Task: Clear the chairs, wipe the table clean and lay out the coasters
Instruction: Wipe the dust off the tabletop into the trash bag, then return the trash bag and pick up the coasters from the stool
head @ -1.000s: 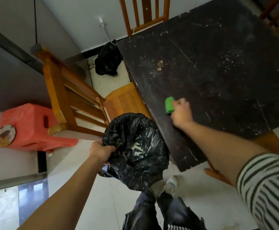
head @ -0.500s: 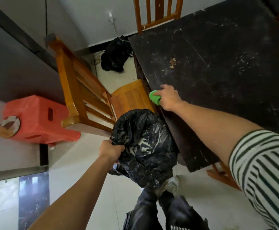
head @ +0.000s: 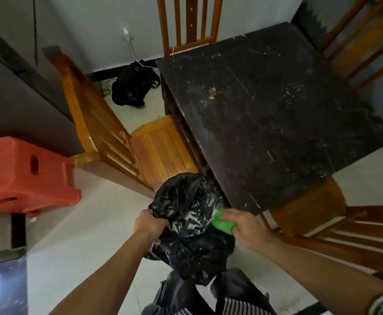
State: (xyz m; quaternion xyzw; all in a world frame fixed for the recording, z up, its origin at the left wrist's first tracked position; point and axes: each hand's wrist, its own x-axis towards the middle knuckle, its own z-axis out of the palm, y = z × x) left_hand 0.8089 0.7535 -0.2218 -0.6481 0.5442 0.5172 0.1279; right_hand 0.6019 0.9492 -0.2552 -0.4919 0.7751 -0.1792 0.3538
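A dark, scratched square table (head: 265, 114) fills the upper right, with a small brown scrap (head: 212, 93) on its top. My left hand (head: 150, 225) grips the rim of a black bin bag (head: 190, 228) held open below the table's near corner. My right hand (head: 242, 226) holds a green sponge (head: 222, 222) over the bag's right edge, off the table. Wooden chairs stand around the table: one on the left (head: 122, 142), one at the far side (head: 187, 21), one at the lower right (head: 336, 233).
A red plastic stool (head: 24, 173) stands on the pale tiled floor at the left. Another black bag (head: 132, 86) lies by the far wall under a white cable. A fourth chair (head: 363, 39) is at the upper right. A dark cabinet face runs along the left.
My right hand has carried the green sponge off the table's left edge and down to the bag's opening. My left hand keeps its grip on the bag. The view has pulled back.
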